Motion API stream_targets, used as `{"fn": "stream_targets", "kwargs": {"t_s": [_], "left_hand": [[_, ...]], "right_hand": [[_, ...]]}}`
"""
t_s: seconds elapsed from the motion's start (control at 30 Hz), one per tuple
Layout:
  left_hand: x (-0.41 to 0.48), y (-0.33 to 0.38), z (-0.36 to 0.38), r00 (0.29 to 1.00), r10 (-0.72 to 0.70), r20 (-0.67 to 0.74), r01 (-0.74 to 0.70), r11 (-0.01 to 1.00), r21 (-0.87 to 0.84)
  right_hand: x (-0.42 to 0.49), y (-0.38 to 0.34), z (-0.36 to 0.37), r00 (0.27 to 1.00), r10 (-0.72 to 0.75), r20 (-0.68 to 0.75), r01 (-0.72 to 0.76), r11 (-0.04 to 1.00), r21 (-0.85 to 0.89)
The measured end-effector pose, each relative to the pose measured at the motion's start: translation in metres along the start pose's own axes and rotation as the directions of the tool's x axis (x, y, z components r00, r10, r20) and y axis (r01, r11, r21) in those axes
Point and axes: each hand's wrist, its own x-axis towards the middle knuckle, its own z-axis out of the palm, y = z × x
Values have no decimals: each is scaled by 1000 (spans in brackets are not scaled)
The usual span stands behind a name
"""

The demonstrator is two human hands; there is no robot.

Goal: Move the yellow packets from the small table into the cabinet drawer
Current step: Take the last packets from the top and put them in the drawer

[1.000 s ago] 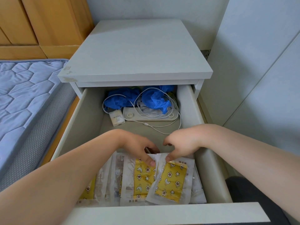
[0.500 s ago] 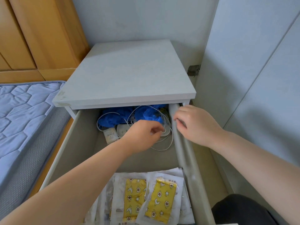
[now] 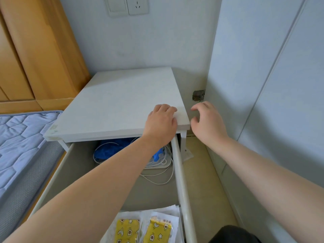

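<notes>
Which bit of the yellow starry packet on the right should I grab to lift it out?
Probably its white top edge, pinched from above. The yellow packet lies flat on other packets, tight beside the drawer wall, so a sideways grip has no room.

Two hands in view, left hand [image 3: 161,122] and right hand [image 3: 209,124], both bare. Forearms bare as well: left forearm [image 3: 98,186] uncovered all the way to the lower left frame edge, right forearm [image 3: 273,176] uncovered to the right edge. Skin smooth on both. Knuckles plain on the left hand; thumb and fingers [image 3: 201,105] distinct on the right. Nails too small to make out. Black garment [image 3: 233,234] at the bottom edge, matte fabric, rounded outline; which piece of clothing, cannot tell.
</notes>
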Motion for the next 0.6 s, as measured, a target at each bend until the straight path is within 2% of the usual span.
{"fn": "stream_targets", "kwargs": {"t_s": [0.1,0.23,0.4,0.6], "left_hand": [[31,7,7,973,-154,172,137,985,108],[67,9,19,929,-207,305,142,964,223],[87,6,25,917,-220,333,146,962,232],[104,3,32,933,-254,253,201,955,219]], "right_hand": [[19,15,1,993,112,46,-112,994,0],[45,38,6,975,204,85,-203,979,-15],[60,68,12,958,268,103,-268,963,-19],[65,95,18,908,381,175,-385,923,-11]]}}
